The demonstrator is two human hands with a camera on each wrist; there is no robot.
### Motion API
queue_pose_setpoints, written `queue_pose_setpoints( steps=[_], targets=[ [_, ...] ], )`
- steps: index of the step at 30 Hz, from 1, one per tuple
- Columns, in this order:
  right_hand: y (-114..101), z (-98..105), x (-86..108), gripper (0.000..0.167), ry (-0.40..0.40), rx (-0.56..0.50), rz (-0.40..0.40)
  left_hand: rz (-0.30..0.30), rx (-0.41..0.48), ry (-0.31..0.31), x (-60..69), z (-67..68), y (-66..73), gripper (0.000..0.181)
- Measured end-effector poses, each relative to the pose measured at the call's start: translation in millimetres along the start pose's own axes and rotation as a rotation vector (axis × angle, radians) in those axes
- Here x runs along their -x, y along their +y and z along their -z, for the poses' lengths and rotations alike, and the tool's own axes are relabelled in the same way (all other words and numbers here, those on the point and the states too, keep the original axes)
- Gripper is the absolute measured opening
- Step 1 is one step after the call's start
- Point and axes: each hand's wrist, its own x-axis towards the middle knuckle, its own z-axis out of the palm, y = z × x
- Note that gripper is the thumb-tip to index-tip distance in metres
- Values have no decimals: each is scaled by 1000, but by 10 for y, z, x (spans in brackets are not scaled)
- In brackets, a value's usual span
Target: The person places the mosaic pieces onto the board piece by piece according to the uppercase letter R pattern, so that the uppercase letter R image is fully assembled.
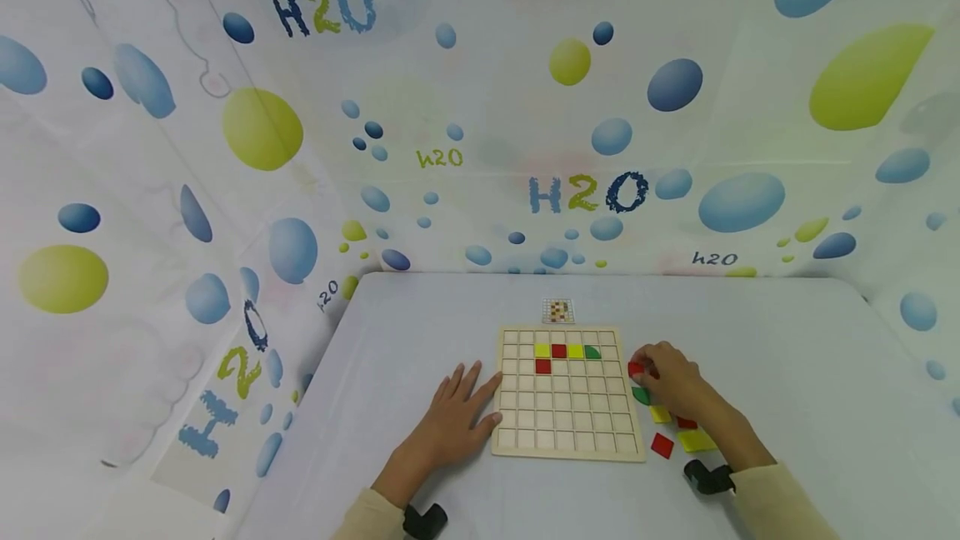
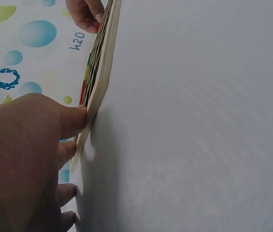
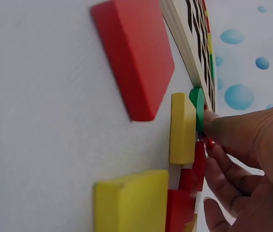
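Observation:
A wooden grid board [image 1: 567, 456] lies flat on the table. In its upper cells sit two yellow squares [image 1: 542, 351], two red squares [image 1: 558, 351] and a green leaf-shaped tile [image 1: 592, 352]. My left hand [image 1: 452, 419] rests beside the board with fingers spread, thumb and index finger touching its left edge. Just off the board's right edge, my right hand [image 1: 672, 380] pinches a red tile [image 1: 635, 368] between thumb and fingers. In the right wrist view that tile is mostly hidden behind the thumb. A loose green tile [image 3: 197, 108] lies close to the thumb.
Loose red tiles [image 1: 662, 445] and yellow tiles [image 1: 697, 440] lie right of the board, partly under the right forearm. A small printed pattern card [image 1: 558, 311] lies beyond the board's far edge. A patterned curtain [image 1: 495, 107] stands behind the table.

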Motion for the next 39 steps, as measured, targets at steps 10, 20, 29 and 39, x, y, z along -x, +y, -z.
queue_pose_setpoints(
  steps=[10, 20, 29, 39],
  targets=[
    [-185, 4, -40, 35, 35, -108, 42, 3, 1, -1, 9, -10, -14, 63],
    [-440, -185, -178, 11, -15, -86, 71, 2, -5, 3, -1, -17, -16, 63],
    [-526, -250, -190, 11, 0, -34, 107, 1, -3, 2, 7, -34, -23, 64],
    [-532, -254, -149, 9, 49, 12, 162, -1, -2, 2, 7, -30, -31, 64]
  ],
)
